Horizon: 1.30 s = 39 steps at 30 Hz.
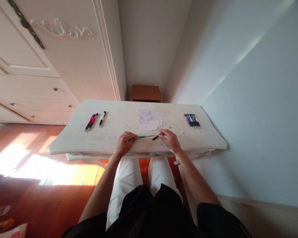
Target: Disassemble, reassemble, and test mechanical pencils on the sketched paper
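My left hand [125, 142] is closed around a teal pen barrel [142, 136] near the front edge of the table. A thin dark refill [149, 136] sticks out of the barrel towards the right. In the fingertips of my right hand [171, 141] is a short black pen grip [155, 137], slanting down to the left, close to the refill's tip. Scribbled paper [148, 119] lies just beyond both hands, with torn edges on its right side.
Two pink-and-black pens [91, 122] and a white-and-black pen [102, 119] lie on the left of the white table [119, 115]. Several coloured pens [192, 121] are lined up at the right. A wardrobe [89, 66] and a wall [258, 115] flank the table.
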{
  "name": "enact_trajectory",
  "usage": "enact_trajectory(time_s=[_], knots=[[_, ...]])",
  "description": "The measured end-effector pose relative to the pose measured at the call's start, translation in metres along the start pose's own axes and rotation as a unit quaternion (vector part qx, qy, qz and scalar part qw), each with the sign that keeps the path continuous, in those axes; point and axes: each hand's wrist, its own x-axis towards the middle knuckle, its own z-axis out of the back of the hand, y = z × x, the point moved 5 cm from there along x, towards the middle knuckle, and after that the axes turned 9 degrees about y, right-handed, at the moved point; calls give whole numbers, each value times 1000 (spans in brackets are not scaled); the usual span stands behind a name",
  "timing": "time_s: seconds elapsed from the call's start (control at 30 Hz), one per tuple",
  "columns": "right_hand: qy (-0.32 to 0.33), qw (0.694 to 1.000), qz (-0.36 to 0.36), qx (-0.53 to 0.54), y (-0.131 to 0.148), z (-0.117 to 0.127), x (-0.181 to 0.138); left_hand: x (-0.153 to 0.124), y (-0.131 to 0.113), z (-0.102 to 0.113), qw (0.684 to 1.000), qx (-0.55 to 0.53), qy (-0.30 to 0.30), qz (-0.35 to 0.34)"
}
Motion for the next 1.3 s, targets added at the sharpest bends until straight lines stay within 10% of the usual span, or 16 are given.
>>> enact_trajectory(time_s=[1.3], knots=[[28, 998, 26, 51, 9, -13, 4, 1, -2, 0, 1000, -8, 2, -19]])
